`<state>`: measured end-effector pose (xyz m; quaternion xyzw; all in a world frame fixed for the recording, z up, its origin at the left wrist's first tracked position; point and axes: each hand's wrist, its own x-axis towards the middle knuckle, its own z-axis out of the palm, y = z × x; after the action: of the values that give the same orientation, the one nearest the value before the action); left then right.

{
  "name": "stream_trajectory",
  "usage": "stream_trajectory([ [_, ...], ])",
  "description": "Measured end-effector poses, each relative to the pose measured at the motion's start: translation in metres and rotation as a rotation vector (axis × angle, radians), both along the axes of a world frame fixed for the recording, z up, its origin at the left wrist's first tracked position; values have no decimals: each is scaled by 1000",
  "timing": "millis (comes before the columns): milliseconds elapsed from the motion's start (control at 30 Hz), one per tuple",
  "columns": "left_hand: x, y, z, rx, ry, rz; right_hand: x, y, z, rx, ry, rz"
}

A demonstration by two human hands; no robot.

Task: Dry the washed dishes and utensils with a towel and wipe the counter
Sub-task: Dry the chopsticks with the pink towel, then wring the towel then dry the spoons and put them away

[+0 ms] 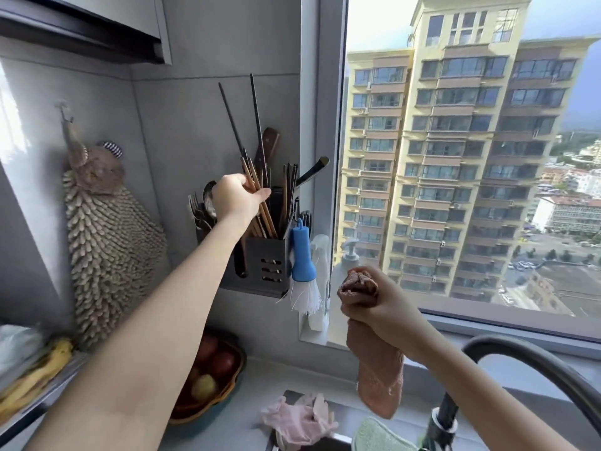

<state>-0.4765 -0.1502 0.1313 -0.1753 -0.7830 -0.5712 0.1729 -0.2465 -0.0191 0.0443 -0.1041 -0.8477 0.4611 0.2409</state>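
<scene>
- Nearest the camera, a bare left forearm stretches up and away toward a dark wall-mounted utensil holder (265, 265), the landmark for everything below.
- At the holder's top, the left hand (235, 198) pinches a bundle of brown chopsticks (260, 203), whose lower ends sit inside the holder; whether they are going in or coming out cannot be told.
- Right of the holder and lower, the right hand (380, 307) is clenched around a pinkish-brown towel (377, 372), bunched above the fist and hanging below it.
- Forks, spoons, a knife handle and darker chopsticks stand in the holder; a blue brush (303, 271) hangs on its right side.
- Below the holder lie the grey counter (257, 379), a fruit bowl (211, 379), crumpled pink gloves (299, 418) and a green cloth (380, 434).
- Judged from this, utensil drying seems under way or near its end; wiping the counter probably remains, since items still sit on it. No washed dishes show.
</scene>
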Motion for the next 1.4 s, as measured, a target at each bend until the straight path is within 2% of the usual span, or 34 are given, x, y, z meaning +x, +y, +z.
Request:
stream_trajectory([
  [233, 40, 12, -8, -269, -20, 137, 43, -11, -6, -24, -38, -15],
  [400, 100, 5, -24, -191, 153, 150, 108, -9, -3, -115, -37, -17],
  [500, 160, 11, -38, -145, 190, -99, 155, -11, -9, -162, -28, -20],
  [633, 252, 33, -50, -103, 89, -488, 225, -3, -22, -57, -17, -105],
  [800, 361, 79, -63, -144, 31, -865, 328, 24, -42, -7, -19, -364],
  [933, 446, 130, -88, -266, 32, -1114, 410, 56, -54, -128, 75, -596],
  [1033, 509, 174, -123, -402, -28, -1180, 470, 83, -61, -238, 191, -801],
  [1067, 527, 188, -137, -440, -125, -1191, 488, 91, -62, -277, 231, -871],
  [1100, 544, 204, -154, -468, -313, -1223, 508, 100, -65, -318, 264, -936],
  [1200, 590, 251, -202, -524, -1030, -1265, 558, 123, -70, -471, 314, -1059],
  [1267, 615, 278, -230, -468, -1431, -1209, 584, 138, -76, -607, 325, -1090],
  [1333, 636, 301, -249, -353, -1696, -1081, 605, 153, -82, -705, 322, -1064],
  [1400, 656, 319, -259, -205, -1864, -978, 620, 165, -88, -765, 287, -1028],
])
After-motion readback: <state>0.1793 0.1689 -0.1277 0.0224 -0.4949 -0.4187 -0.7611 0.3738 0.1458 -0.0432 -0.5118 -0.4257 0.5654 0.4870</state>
